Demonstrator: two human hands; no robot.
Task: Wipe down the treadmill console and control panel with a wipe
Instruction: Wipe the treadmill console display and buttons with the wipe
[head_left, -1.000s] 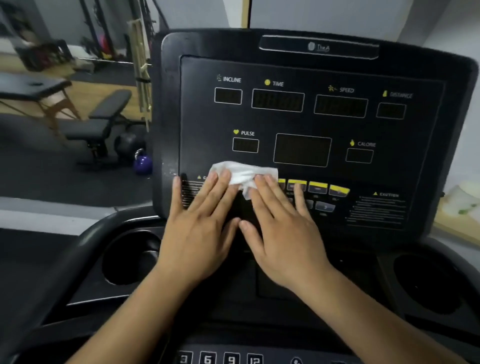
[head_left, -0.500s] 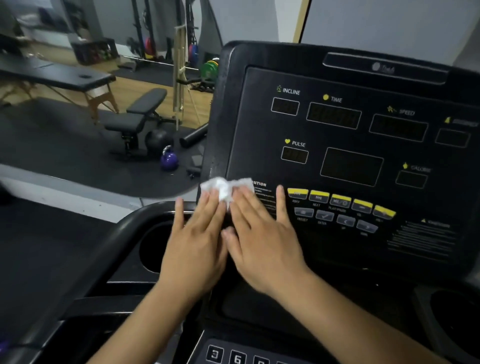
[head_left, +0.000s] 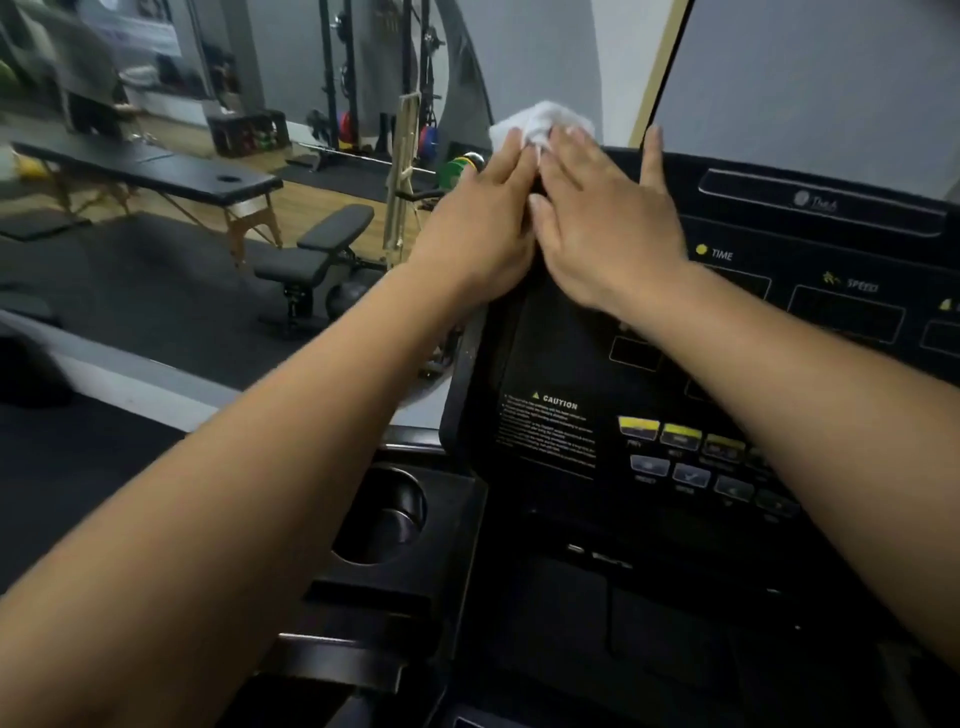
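The black treadmill console (head_left: 561, 353) fills the right half of the view, with its display windows and a row of yellow and grey buttons (head_left: 680, 434) lower down. A crumpled white wipe (head_left: 545, 122) sits at the console's top left corner. My left hand (head_left: 483, 218) and my right hand (head_left: 608, 208) lie side by side with flat fingers pressing the wipe against that corner. Most of the wipe is hidden under the fingertips.
A round cup holder (head_left: 384, 514) is sunk into the tray left of the console. Beyond the treadmill stand a weight bench (head_left: 317, 254), a black massage table (head_left: 156, 171) and a rack with weight plates (head_left: 363, 104) on a dark gym floor.
Both hands have slid the wipe from the console's lower left, near the caution label, up along its left edge to the top left corner. The view has swung left.
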